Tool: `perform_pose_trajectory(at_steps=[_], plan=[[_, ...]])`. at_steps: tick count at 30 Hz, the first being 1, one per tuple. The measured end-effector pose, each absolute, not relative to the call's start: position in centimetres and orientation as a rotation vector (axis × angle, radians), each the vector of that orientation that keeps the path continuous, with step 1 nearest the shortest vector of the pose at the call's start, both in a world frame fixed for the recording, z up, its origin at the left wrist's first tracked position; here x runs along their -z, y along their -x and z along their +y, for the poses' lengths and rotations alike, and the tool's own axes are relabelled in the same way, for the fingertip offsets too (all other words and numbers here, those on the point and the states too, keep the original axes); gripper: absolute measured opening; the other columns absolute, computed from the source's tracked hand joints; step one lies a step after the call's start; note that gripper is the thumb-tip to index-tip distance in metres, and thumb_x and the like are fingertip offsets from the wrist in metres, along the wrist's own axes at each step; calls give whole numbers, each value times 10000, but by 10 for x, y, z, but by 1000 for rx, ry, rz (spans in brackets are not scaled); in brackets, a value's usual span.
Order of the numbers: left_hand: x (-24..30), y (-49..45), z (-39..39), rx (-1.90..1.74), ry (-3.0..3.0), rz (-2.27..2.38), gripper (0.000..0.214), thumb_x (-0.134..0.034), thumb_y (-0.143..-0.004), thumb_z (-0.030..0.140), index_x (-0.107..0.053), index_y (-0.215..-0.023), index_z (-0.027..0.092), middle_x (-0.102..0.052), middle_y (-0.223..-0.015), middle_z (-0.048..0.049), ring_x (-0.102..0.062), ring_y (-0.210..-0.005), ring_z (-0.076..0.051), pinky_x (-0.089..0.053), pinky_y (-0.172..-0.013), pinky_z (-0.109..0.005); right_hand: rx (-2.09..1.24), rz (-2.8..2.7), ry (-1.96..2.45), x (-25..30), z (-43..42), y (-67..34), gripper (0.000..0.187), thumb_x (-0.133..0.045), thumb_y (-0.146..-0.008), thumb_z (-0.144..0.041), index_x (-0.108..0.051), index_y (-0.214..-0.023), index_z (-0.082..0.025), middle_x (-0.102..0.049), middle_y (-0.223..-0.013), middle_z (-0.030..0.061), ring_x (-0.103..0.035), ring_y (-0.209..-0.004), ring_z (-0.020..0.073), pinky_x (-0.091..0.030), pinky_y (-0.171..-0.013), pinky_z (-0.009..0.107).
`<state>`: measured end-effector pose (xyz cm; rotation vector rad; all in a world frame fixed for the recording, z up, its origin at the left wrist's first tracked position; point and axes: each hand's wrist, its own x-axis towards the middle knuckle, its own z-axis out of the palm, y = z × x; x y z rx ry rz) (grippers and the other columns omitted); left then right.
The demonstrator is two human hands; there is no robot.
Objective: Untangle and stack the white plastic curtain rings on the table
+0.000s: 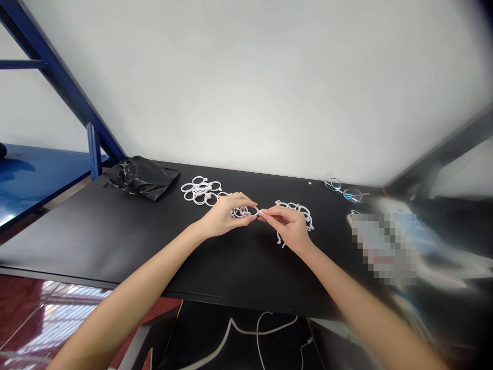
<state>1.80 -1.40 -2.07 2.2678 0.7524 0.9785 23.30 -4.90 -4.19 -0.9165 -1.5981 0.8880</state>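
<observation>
Between my two hands, over the middle of the black table, is a small white plastic ring (pixel 259 210). My left hand (pixel 222 215) pinches it from the left with thumb and fingertips. From the right, the thumb and fingers of my right hand (pixel 289 226) close on the ring's other side. More white rings (pixel 239 211) show behind and under my left palm. A loose pile of white rings (pixel 200 193) lies to the left, beyond that hand. Other white rings (pixel 303 209), some looking open, lie beside and behind my right hand, which partly hides them.
A crumpled black plastic bag (pixel 148 177) lies at the table's back left. Eyeglasses (pixel 352 195) rest at the back right, with a blurred, pixelated flat object (pixel 385 249) nearer me. The black table (pixel 127 234) meets a pale wall (pixel 250 92). White cables (pixel 231 329) hang below its front edge.
</observation>
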Motion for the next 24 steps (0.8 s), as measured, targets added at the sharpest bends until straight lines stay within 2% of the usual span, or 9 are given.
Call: perform_pose_trajectory(at_steps=[6,10,14,18,24], plan=[[21,-19,-13,-945,-2327,797,310,-656,-860,295,-655,-1147,177,-664,-1084,-81,-631,-953,-191,-513,-854,-318,-883,-1569,1012,40,-45,-234,149,-747,-783,-343,-758,-882,-233,-763,-861,41,-744,-820,239,-624,-816,406],[26,-19,-13,-863,-2422,815,335,-646,-867,291,-629,-1188,195,-661,-1133,-81,-601,-1049,-215,-484,-933,-358,-570,-1547,1208,32,-35,-250,170,-681,-830,-362,-751,-878,-214,-763,-864,57,-732,-812,243,-596,-807,414],[34,-19,-11,-681,-2533,816,338,-634,-869,278,-625,-1193,186,-668,-1158,-92,-591,-1083,-241,-458,-971,-401,-321,-1727,1438,30,-23,-271,224,-623,-851,-322,-738,-1003,-204,-740,-1053,87,-679,-1012,281,-519,-931,469],[39,-18,-10,-599,-2575,833,309,-632,-860,272,-643,-1155,183,-652,-1196,-97,-574,-1119,-253,-439,-993,-410,-317,-1896,1623,37,-18,-277,238,-704,-765,-327,-740,-965,-203,-747,-1000,85,-660,-978,306,-509,-897,496],[37,-17,-10,-580,-2567,860,349,-683,-834,335,-645,-1154,200,-625,-1234,-96,-555,-1154,-269,-418,-1012,-427,-348,-1909,1567,44,-20,-271,211,-657,-784,-253,-731,-977,-213,-754,-962,63,-680,-941,273,-528,-863,439]])
